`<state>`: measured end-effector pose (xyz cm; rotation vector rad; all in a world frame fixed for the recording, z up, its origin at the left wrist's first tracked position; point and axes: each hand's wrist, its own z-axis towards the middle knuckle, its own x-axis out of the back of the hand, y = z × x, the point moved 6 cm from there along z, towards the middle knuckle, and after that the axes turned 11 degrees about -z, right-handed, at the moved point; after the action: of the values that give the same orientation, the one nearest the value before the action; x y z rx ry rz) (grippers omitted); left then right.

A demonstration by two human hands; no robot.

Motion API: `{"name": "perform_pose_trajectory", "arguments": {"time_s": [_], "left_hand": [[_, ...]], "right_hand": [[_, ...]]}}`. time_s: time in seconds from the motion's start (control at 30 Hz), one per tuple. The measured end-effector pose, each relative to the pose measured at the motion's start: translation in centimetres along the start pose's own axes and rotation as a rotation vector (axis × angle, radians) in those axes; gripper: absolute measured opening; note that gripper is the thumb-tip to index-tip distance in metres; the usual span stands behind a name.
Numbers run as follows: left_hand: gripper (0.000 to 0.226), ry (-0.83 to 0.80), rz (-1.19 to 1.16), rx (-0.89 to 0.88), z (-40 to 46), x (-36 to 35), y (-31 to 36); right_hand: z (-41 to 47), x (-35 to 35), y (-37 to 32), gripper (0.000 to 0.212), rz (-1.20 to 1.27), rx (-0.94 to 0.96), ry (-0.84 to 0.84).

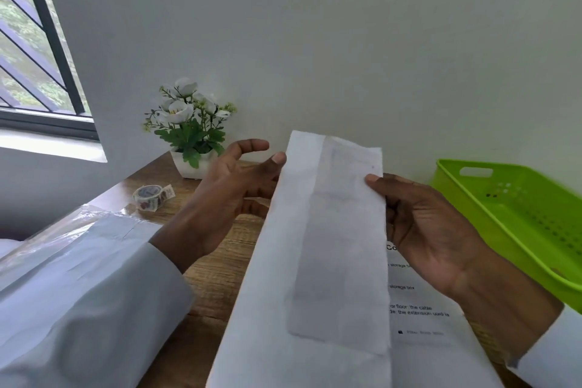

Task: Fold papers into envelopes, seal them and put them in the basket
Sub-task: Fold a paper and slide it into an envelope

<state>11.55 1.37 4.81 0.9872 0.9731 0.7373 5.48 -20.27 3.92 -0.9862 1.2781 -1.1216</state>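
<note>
A long folded white paper (327,246) is held upright above the wooden table (214,274), one flap lying over its middle. My right hand (428,230) grips its right edge, thumb on the front near the top. My left hand (233,192) touches the left edge with the thumb tip, its fingers spread and curled behind. A printed sheet (419,312) lies on the table under the right hand. A green plastic basket (516,224) stands at the right, and nothing shows inside it.
A roll of patterned tape (152,197) lies at the table's back left. A white pot of white flowers (190,126) stands against the wall. A clear plastic-wrapped pack (47,242) sits at the left edge, beside the window.
</note>
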Motion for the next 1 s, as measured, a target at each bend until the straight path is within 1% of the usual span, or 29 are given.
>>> {"name": "perform_pose_trajectory", "arguments": {"time_s": [0.07,0.13,0.23,0.3,0.37,0.47,0.6,0.77,1.0], "left_hand": [[0.066,-0.019,-0.061,0.004,0.0,-0.3,-0.3],[0.063,-0.028,-0.062,-0.023,-0.1,-0.6,-0.7],[0.066,-0.028,0.000,-0.066,-0.4,-1.2,-1.6],[0.061,-0.047,0.019,-0.091,-0.5,-1.6,-2.1],[0.052,-0.093,0.048,-0.129,-0.6,-2.1,-2.3],[0.040,-0.142,0.088,-0.160,-0.6,-2.6,-2.5],[0.041,-0.183,0.113,-0.167,-0.8,-3.1,-2.9],[0.047,-0.207,0.153,-0.174,-0.8,-3.2,-3.1],[0.032,-0.145,0.171,-0.148,-0.9,-3.1,-2.9]], "right_hand": [[-0.2,-0.2,0.4,0.024,-0.084,-0.016,-0.030],[-0.4,-0.2,0.6,0.033,-0.229,0.011,-0.021],[-0.5,0.6,-0.2,0.057,-0.360,0.175,0.108],[-0.4,0.8,-0.8,0.066,-0.391,0.272,0.121],[-0.3,0.9,-1.0,0.059,-0.371,0.317,0.072],[-0.2,0.9,-1.1,0.044,-0.369,0.321,0.015],[-0.1,1.2,-0.8,0.033,-0.406,0.300,0.037],[0.0,1.4,-0.9,0.032,-0.384,0.296,0.022],[0.1,1.4,-1.0,0.037,-0.382,0.287,0.032]]}}
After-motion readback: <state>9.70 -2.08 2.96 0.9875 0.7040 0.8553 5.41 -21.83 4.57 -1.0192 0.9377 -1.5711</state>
